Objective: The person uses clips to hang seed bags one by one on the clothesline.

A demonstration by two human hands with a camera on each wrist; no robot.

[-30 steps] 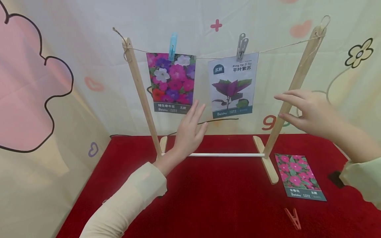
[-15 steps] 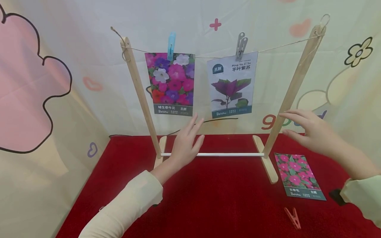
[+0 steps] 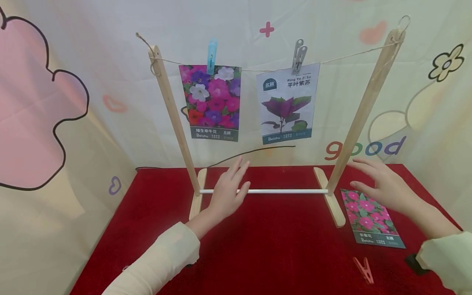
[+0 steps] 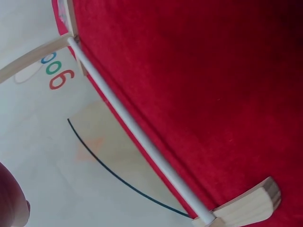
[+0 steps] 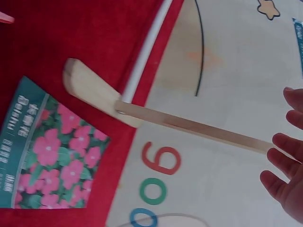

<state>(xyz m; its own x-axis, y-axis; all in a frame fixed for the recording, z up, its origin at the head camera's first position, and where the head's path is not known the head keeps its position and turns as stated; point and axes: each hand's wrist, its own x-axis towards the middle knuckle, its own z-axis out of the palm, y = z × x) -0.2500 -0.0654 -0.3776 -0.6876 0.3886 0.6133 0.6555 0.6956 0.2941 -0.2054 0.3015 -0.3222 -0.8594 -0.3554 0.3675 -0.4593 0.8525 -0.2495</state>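
Two seed packets hang from a string on a wooden stand. The left packet, with mixed petunia-like flowers (image 3: 214,98), is held by a blue clothespin (image 3: 212,57); the right one, showing a purple-leaved plant (image 3: 287,108), by a grey clothespin (image 3: 298,57). My left hand (image 3: 226,190) hovers with extended fingers below the left packet, in front of the white crossbar (image 3: 284,191). To the right, my right hand (image 3: 387,184) holds nothing, its fingers relaxed beside the right post (image 3: 363,110). Under it lies a pink-flowered packet (image 5: 61,156), partly overlapped by the hand in the head view.
A red clothespin (image 3: 364,270) lies on the red cloth (image 3: 265,246), nearer to me than the pink-flowered packet. The stand's left post (image 3: 173,119) rises beside my left forearm. A printed curtain (image 3: 110,49) backs the table.
Both hands have moved down, away from the hanging packets. The right hand has dropped from beside the middle of the post to just above the pink-flowered packet. The packets still hang.
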